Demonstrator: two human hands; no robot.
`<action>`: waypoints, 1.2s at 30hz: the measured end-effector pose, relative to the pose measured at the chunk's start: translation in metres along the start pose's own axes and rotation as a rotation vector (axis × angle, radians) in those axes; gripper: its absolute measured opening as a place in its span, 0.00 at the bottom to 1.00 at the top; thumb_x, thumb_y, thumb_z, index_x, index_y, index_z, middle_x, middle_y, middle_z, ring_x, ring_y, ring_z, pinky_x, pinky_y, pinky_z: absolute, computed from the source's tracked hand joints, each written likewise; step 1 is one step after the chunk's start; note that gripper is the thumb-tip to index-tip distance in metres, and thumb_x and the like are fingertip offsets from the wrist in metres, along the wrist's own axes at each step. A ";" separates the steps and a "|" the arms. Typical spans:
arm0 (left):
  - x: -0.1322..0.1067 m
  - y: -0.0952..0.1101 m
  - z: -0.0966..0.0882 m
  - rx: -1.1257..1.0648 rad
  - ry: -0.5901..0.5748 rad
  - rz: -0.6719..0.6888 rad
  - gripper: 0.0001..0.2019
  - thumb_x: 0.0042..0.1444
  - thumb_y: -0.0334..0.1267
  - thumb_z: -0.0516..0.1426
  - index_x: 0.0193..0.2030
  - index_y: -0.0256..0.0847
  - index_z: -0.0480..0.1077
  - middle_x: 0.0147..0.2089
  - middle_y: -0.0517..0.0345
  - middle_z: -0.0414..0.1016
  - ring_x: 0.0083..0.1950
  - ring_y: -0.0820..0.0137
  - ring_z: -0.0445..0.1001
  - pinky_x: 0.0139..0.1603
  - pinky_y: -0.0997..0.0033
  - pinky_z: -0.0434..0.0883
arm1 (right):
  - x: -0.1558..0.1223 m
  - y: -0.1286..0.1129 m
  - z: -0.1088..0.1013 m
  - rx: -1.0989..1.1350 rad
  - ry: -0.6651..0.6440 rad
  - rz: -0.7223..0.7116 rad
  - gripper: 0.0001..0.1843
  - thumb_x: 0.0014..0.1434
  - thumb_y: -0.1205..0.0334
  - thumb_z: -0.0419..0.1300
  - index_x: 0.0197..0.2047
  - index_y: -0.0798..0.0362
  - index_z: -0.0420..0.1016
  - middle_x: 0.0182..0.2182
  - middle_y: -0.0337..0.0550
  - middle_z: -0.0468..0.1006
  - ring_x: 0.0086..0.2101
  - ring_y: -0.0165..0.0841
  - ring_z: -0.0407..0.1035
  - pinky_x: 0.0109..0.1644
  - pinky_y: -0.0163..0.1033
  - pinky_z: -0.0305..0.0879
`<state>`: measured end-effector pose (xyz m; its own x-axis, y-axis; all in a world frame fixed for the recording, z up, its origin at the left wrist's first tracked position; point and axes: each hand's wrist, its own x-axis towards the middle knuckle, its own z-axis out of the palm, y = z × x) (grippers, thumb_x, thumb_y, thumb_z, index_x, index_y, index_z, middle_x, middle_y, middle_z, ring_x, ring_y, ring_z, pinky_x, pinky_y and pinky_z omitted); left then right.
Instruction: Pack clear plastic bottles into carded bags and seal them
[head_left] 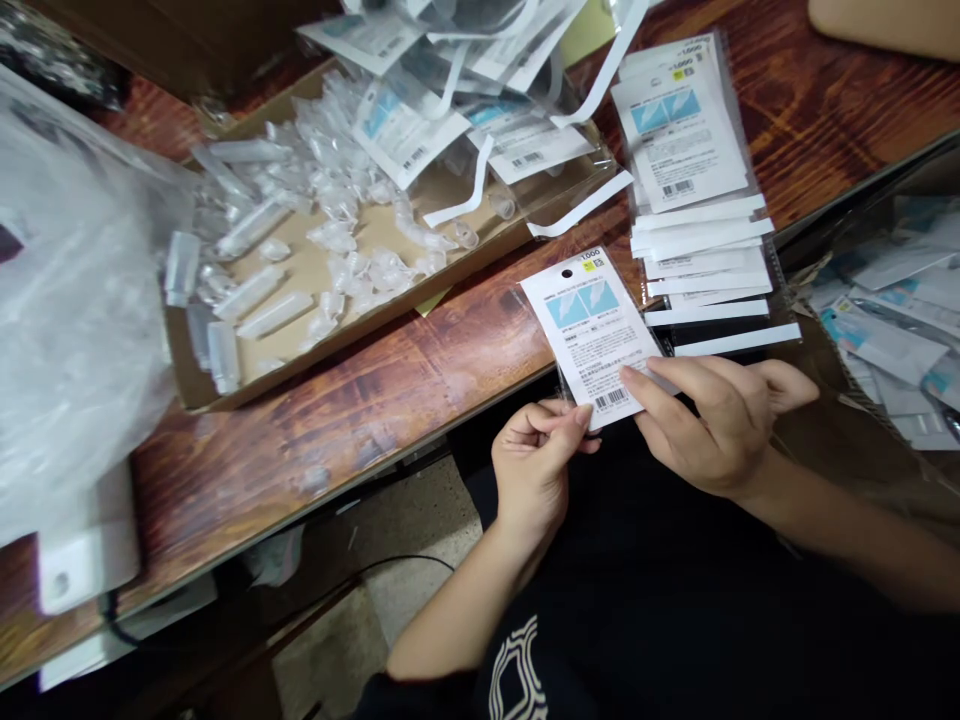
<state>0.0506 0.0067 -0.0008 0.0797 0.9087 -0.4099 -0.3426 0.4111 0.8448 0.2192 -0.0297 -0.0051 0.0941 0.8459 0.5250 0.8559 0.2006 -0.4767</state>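
A white printed packaging card (pixel 592 325), with blue pictures, a barcode and a hang hole, is held above my lap near the table edge. It seems to be in a clear sleeve. My left hand (pixel 536 450) pinches its lower left corner between thumb and fingers. My right hand (pixel 709 415) lies along its lower right edge, fingertips touching the card; whether the thumb grips behind it is hidden. Just beyond, a stack of similar packets (pixel 686 150) with white adhesive strips lies on the table. More clear packets (pixel 517 130) are heaped over a shallow cardboard tray.
The cardboard tray (pixel 360 327) holds many small clear plastic pieces (pixel 330 215). At the left stands a big translucent plastic bag (pixel 75 300). An open box (pixel 840 390) of finished-looking packets (pixel 885 340) is at my right. The wooden table (pixel 300 440) ends before my lap.
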 end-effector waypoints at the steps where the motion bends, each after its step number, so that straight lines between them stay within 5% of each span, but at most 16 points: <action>1: -0.002 0.000 0.000 -0.002 -0.006 -0.010 0.26 0.37 0.46 0.78 0.19 0.37 0.66 0.27 0.61 0.78 0.24 0.77 0.77 0.22 0.81 0.77 | 0.000 0.001 0.002 -0.020 -0.016 0.006 0.14 0.62 0.61 0.68 0.50 0.33 0.83 0.38 0.38 0.84 0.38 0.38 0.76 0.43 0.48 0.58; 4: -0.011 0.006 -0.001 -0.005 -0.083 0.006 0.22 0.40 0.46 0.77 0.21 0.38 0.69 0.28 0.59 0.79 0.27 0.74 0.79 0.22 0.79 0.77 | 0.003 0.003 0.000 -0.057 -0.041 -0.073 0.16 0.63 0.58 0.67 0.53 0.33 0.82 0.41 0.38 0.86 0.39 0.38 0.78 0.42 0.48 0.59; 7: -0.026 0.031 -0.002 0.139 -0.323 0.136 0.14 0.52 0.46 0.72 0.27 0.40 0.78 0.31 0.55 0.81 0.29 0.71 0.80 0.23 0.75 0.77 | 0.010 0.002 -0.016 -0.116 -0.043 -0.216 0.17 0.62 0.58 0.67 0.54 0.34 0.82 0.42 0.37 0.86 0.40 0.38 0.78 0.41 0.48 0.61; 9: -0.035 0.061 0.000 0.374 -0.462 0.360 0.08 0.54 0.42 0.72 0.34 0.42 0.82 0.34 0.52 0.82 0.32 0.69 0.80 0.28 0.71 0.78 | 0.017 -0.002 -0.032 -0.111 0.041 -0.329 0.19 0.62 0.61 0.66 0.56 0.34 0.80 0.43 0.39 0.85 0.41 0.39 0.78 0.43 0.48 0.63; 11: -0.041 0.095 0.006 0.626 -0.462 0.688 0.16 0.43 0.39 0.77 0.40 0.44 0.83 0.37 0.53 0.81 0.38 0.64 0.79 0.36 0.67 0.79 | 0.021 -0.009 -0.049 -0.019 0.126 -0.391 0.24 0.63 0.66 0.64 0.59 0.35 0.77 0.45 0.41 0.84 0.42 0.39 0.77 0.46 0.48 0.67; 14: -0.041 0.139 0.021 0.864 -0.464 1.002 0.23 0.36 0.41 0.79 0.42 0.44 0.83 0.44 0.52 0.80 0.51 0.55 0.78 0.58 0.52 0.75 | 0.023 -0.021 -0.072 0.241 0.096 -0.267 0.28 0.62 0.70 0.65 0.62 0.37 0.75 0.47 0.42 0.81 0.46 0.40 0.76 0.51 0.47 0.70; 15: -0.037 0.149 0.027 0.901 -0.489 0.992 0.21 0.38 0.42 0.78 0.40 0.44 0.82 0.43 0.54 0.80 0.51 0.55 0.79 0.61 0.50 0.73 | 0.022 -0.024 -0.079 0.340 0.058 -0.172 0.26 0.63 0.69 0.66 0.61 0.37 0.75 0.48 0.42 0.80 0.47 0.40 0.75 0.52 0.46 0.71; 19: -0.009 0.161 0.041 0.788 -0.527 0.675 0.11 0.45 0.38 0.74 0.31 0.40 0.77 0.31 0.61 0.73 0.38 0.63 0.81 0.44 0.60 0.78 | 0.016 -0.032 -0.101 0.677 -0.109 0.166 0.18 0.63 0.61 0.68 0.55 0.37 0.78 0.46 0.39 0.81 0.46 0.38 0.76 0.52 0.43 0.74; 23: 0.019 0.153 0.047 0.628 -0.320 0.597 0.11 0.52 0.41 0.69 0.34 0.36 0.76 0.33 0.61 0.73 0.42 0.60 0.83 0.46 0.57 0.79 | 0.017 -0.035 -0.122 0.857 -0.202 0.258 0.14 0.59 0.57 0.72 0.49 0.40 0.80 0.41 0.36 0.83 0.40 0.36 0.79 0.46 0.40 0.78; 25: 0.020 0.152 0.053 0.702 -0.329 0.618 0.13 0.50 0.42 0.69 0.35 0.36 0.76 0.34 0.60 0.74 0.43 0.59 0.83 0.47 0.57 0.78 | 0.021 -0.035 -0.133 0.877 -0.244 0.266 0.14 0.57 0.57 0.74 0.47 0.42 0.81 0.39 0.37 0.83 0.39 0.35 0.79 0.44 0.40 0.78; 31: -0.026 0.175 0.087 1.290 -0.777 0.467 0.16 0.43 0.42 0.73 0.35 0.37 0.77 0.31 0.60 0.76 0.43 0.59 0.81 0.45 0.62 0.76 | 0.039 -0.034 -0.161 0.933 -0.390 0.253 0.19 0.51 0.61 0.76 0.47 0.44 0.82 0.40 0.38 0.85 0.41 0.37 0.80 0.47 0.41 0.80; 36: -0.051 0.183 0.102 1.349 -0.917 0.424 0.14 0.45 0.43 0.73 0.33 0.38 0.78 0.29 0.61 0.77 0.41 0.62 0.80 0.44 0.65 0.76 | 0.051 -0.043 -0.173 0.833 -0.334 0.248 0.13 0.50 0.53 0.78 0.38 0.46 0.84 0.33 0.38 0.84 0.35 0.37 0.79 0.40 0.42 0.79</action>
<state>0.0794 0.0427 0.2096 0.8444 0.5042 -0.1812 0.4690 -0.5322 0.7048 0.2745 -0.0805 0.1640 -0.0365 0.9844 0.1719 0.1781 0.1756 -0.9682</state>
